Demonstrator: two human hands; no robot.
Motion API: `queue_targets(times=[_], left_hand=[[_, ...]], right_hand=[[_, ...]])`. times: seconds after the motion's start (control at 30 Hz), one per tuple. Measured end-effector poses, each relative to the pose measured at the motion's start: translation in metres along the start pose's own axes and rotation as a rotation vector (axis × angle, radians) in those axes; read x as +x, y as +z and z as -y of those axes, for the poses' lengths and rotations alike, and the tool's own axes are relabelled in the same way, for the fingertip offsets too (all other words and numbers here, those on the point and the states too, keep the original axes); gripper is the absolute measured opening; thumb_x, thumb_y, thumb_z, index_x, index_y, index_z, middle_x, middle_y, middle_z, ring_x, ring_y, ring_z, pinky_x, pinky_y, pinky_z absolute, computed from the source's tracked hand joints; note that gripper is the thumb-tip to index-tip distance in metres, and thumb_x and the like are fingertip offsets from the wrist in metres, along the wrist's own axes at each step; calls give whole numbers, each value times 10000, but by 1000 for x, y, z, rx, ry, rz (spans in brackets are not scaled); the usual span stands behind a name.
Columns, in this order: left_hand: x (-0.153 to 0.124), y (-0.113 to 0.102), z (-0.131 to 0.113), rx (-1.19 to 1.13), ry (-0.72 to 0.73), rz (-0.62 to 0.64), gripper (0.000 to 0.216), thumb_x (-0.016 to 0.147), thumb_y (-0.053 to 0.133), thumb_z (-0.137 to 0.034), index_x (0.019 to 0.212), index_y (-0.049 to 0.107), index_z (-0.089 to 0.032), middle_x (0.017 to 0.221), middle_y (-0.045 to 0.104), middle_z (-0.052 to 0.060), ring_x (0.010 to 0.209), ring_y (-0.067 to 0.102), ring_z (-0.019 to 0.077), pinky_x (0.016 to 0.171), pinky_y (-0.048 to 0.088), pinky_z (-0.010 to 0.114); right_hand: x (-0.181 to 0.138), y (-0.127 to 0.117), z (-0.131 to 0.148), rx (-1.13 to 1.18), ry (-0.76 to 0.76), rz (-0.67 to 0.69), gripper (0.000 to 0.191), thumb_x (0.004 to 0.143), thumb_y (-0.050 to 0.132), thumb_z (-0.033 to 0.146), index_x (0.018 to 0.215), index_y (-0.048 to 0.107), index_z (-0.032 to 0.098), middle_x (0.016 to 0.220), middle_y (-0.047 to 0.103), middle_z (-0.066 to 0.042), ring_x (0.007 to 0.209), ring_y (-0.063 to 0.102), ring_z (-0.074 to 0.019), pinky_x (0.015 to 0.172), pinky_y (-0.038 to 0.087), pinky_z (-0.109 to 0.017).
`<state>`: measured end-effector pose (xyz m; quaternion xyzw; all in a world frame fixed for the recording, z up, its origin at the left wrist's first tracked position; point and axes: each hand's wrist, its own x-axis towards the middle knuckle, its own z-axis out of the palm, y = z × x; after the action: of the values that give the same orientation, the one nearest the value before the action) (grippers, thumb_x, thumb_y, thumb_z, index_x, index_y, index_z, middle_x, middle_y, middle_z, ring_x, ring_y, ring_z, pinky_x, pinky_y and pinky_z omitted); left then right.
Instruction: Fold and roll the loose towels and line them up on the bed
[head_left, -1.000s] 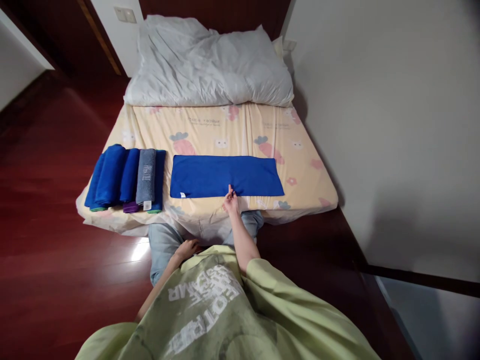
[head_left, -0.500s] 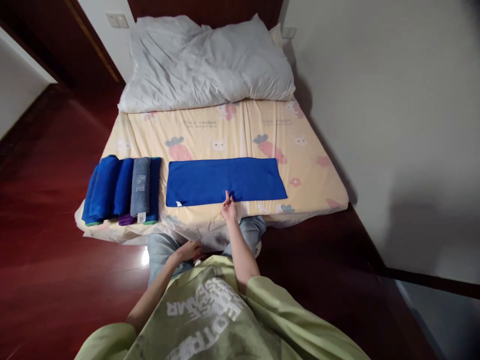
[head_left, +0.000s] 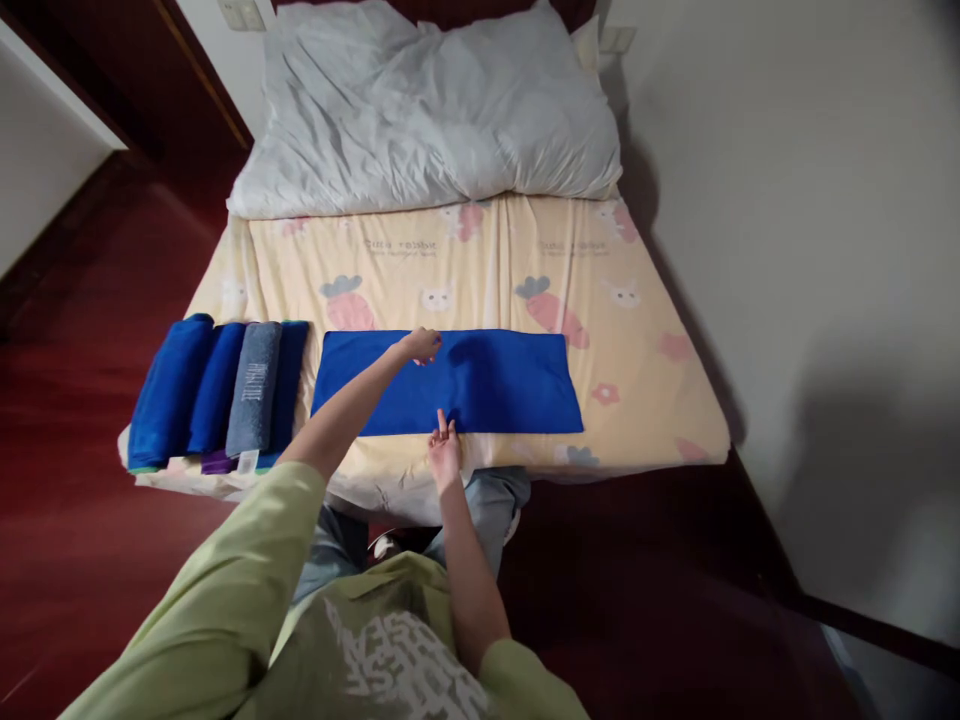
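Observation:
A blue towel (head_left: 517,385) lies flat as a long strip across the front of the bed. Over its far half, left of the middle, is my left hand (head_left: 422,345), fingers curled closed and pointing right. Whether cloth is caught between those fingertips I cannot make out. My right hand (head_left: 444,452) is palm up at the towel's near edge. Its index finger stretches out over the blue cloth and the other fingers are partly bent; it grips nothing.
Left of the towel sit several rolled or folded towels, including a blue roll (head_left: 169,395) and a grey one (head_left: 255,390) with a white tag. The patterned bed sheet (head_left: 645,370) lies beneath. A pale quilt (head_left: 442,110) is bunched at the back, and a wall (head_left: 795,250) stands right.
My left hand has moved from my lap up and forward over the blue towel. My right hand stays at the near edge. The view has shifted closer to the bed.

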<state>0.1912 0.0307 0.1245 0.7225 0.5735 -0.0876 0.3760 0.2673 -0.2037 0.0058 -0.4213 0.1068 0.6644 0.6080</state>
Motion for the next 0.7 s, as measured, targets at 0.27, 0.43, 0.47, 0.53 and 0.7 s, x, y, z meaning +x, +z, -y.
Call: queue_targets(times=[0.27, 0.43, 0.47, 0.53, 0.7], left_hand=[[98, 3, -14, 6, -133, 68, 424, 1001, 570, -315, 1342, 639, -72, 902, 765, 166, 685, 726, 200, 707, 593, 277], [117, 4, -16, -25, -184, 76, 297, 991, 581, -246, 1093, 723, -6, 795, 743, 155, 628, 697, 175, 714, 602, 284], [119, 4, -17, -45, -208, 91, 306, 999, 579, -261, 1070, 727, -3, 763, 735, 152, 628, 697, 175, 715, 602, 282], [122, 5, -18, -81, -249, 122, 335, 1012, 573, -300, 1048, 731, -6, 709, 723, 145, 635, 702, 180, 717, 601, 280], [122, 5, -16, -107, -261, 128, 359, 1025, 557, -334, 973, 742, -30, 672, 721, 154, 659, 716, 192, 714, 602, 271]], right_hand=[[6, -6, -2, -21, 41, 15, 290, 1072, 465, 343, 1072, 738, 246, 1445, 651, -60, 601, 612, -58, 592, 522, -183], [7, -4, -1, -5, 55, -6, 289, 1070, 465, 338, 1067, 732, 226, 1393, 689, -72, 584, 603, -54, 588, 517, -184], [8, -4, 0, -8, 56, -12, 287, 1067, 469, 341, 1069, 731, 223, 1389, 692, -73, 588, 606, -55, 589, 518, -186], [8, -5, -1, -21, 55, -16, 286, 1060, 478, 352, 1071, 732, 222, 1385, 695, -72, 592, 611, -59, 588, 522, -191], [10, -7, -4, -50, 15, -1, 240, 1035, 517, 382, 1036, 718, 250, 1393, 691, -53, 600, 621, -66, 610, 550, -214]])
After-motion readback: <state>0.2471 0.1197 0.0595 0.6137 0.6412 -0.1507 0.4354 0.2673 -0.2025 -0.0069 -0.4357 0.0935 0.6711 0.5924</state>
